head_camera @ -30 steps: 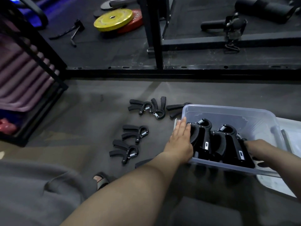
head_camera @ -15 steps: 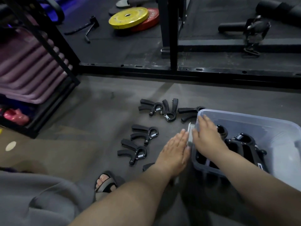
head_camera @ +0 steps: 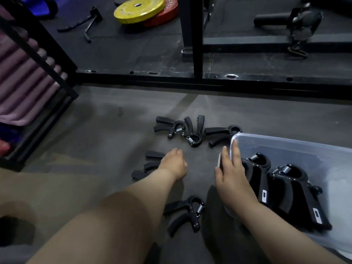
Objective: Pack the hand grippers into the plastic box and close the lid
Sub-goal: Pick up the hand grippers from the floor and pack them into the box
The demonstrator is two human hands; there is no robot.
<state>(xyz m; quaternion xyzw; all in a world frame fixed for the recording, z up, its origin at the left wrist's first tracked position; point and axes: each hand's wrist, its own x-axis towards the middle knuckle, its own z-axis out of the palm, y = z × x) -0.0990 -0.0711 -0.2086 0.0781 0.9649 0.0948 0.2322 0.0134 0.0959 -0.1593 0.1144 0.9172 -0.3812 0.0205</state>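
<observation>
Left hand (head_camera: 174,164) curls down over a floor gripper (head_camera: 150,165); can't tell if it actually grips. Right hand (head_camera: 231,171) lies flat, fingers straight, on the plastic box (head_camera: 289,142) rim. Packed grippers (head_camera: 289,189) sit in the box just right of it. A loose gripper (head_camera: 187,212) lies between the forearms.

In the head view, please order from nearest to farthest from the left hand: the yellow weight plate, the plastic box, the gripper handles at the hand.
1. Gripper handles, sticking out from behind the left hand, on its left.
2. Plastic box, to its right.
3. Yellow weight plate, far ahead.
</observation>
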